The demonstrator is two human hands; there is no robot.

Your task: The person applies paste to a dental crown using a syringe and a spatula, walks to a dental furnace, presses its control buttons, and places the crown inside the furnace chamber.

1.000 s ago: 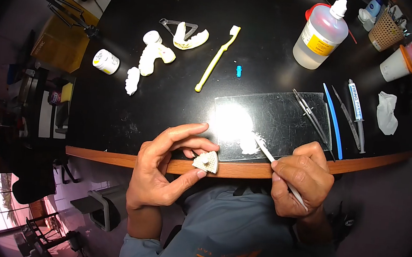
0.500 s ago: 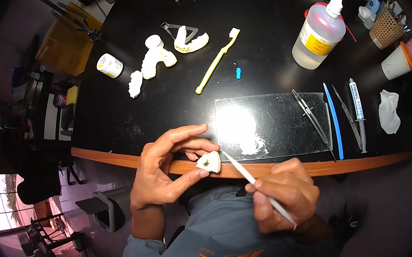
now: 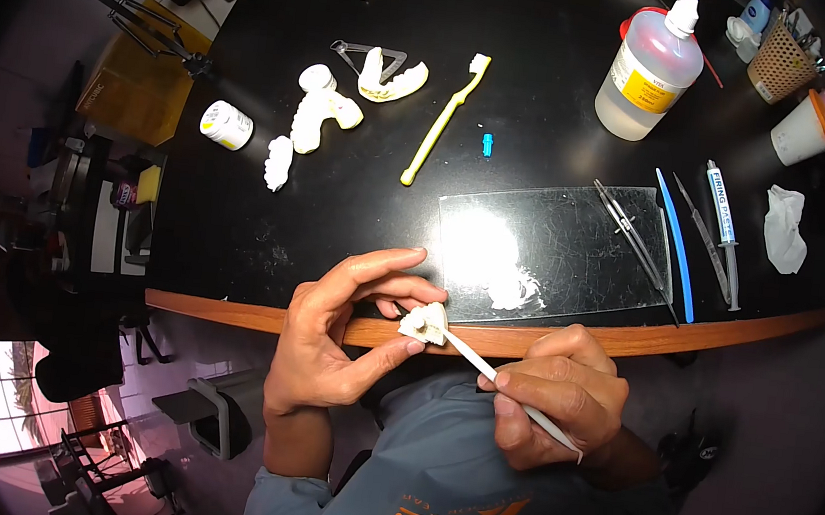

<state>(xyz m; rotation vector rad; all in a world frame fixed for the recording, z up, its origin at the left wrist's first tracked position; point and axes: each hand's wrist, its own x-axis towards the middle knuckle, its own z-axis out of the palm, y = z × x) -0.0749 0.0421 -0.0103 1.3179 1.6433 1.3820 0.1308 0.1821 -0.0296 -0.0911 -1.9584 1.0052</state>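
Cream model piece [image 3: 425, 323]: in the left hand, over the table's wooden front edge [image 3: 236, 313], just beside the near-left corner of the glass slab; a chunky block whose long axis I cannot make out.
Left hand [image 3: 324, 349]: holds the piece in a narrow pinch, thumb on the body side, a fingertip on the far side; the piece lies to the right of the palm.
White stick tool [image 3: 471, 354]: long axis slants from its tip, far and left, to its tail, near and right; the tip meets the piece's right side, though contact is too small to confirm.
Right hand [image 3: 564, 394]: closed round the tool like a pen, on the body side of the front edge; the piece lies leftward and slightly ahead of its fingers, with the tool's front length between.
Nearer hand: the left, touching the piece; the right stands apart, reaching it only through the tool.
White paste [image 3: 518, 291]: on the slab near its front edge, left of the middle, ahead and right of the piece.
Glass slab [image 3: 582, 275]: along the table's front edge.
Yellow toothbrush [image 3: 444, 120]: beyond the slab's far-left corner.
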